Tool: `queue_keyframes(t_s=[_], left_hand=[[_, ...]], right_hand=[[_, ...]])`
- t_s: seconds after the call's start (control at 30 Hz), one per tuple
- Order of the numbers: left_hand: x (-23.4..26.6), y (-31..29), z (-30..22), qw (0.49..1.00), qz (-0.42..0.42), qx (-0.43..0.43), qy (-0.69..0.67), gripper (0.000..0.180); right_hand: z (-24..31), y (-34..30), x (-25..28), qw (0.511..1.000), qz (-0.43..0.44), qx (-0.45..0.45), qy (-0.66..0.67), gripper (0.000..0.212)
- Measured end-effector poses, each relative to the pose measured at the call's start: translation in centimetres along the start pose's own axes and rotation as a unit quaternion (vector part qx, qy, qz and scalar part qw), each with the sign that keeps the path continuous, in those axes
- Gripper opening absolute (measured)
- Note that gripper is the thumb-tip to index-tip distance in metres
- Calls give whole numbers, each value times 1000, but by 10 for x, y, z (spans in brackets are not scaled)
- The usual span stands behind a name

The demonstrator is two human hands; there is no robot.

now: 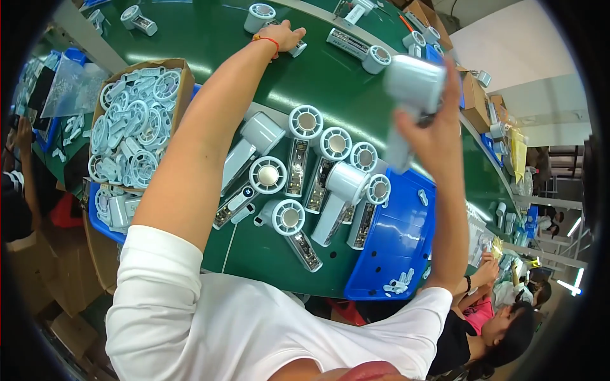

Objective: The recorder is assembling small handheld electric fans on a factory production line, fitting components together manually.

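Note:
At the far side of the green work surface, my left hand [284, 37] is closed around the handle of a pale blue handheld fan [259, 16]; its round head sticks out to the left. My right hand [438, 124], raised on the right and smeared by motion, grips another pale blue handheld fan [416, 82] between thumb and fingers. Between my forearms lie several handheld fans [287, 217], many with round grilles facing up and circuitry showing in their open handles. Another open-handled fan [376, 59] lies between my two hands, farther back.
A cardboard box [185, 92] full of pale blue plastic parts stands left, over a blue bin [98, 222]. A blue tray [387, 247] with small pieces sits near right. One fan [138, 21] lies far left. A co-worker [502, 330] sits at the right.

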State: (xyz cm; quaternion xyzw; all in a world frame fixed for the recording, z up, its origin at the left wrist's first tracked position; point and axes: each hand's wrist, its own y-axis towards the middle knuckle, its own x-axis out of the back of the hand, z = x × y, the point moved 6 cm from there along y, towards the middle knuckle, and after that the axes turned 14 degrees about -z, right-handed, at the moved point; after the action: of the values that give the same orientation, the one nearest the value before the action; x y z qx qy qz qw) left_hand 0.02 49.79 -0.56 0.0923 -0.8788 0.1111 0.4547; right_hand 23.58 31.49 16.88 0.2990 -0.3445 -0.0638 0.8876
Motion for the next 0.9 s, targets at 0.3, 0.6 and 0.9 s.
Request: queue_keyframes(t_s=[0.3,0.6,0.9], left_hand=[[46,-35,-33,953,55,-38,-295,38],[214,-212,21,933,8,-174,-315,67],[143,-341,119,740,85,58,-664,78]], right_hand=[[43,-50,-100,922,258,-14,-289,59],[-227,55,-92,905,144,61,-397,59],[-65,62,-79,922,14,335,-195,41]])
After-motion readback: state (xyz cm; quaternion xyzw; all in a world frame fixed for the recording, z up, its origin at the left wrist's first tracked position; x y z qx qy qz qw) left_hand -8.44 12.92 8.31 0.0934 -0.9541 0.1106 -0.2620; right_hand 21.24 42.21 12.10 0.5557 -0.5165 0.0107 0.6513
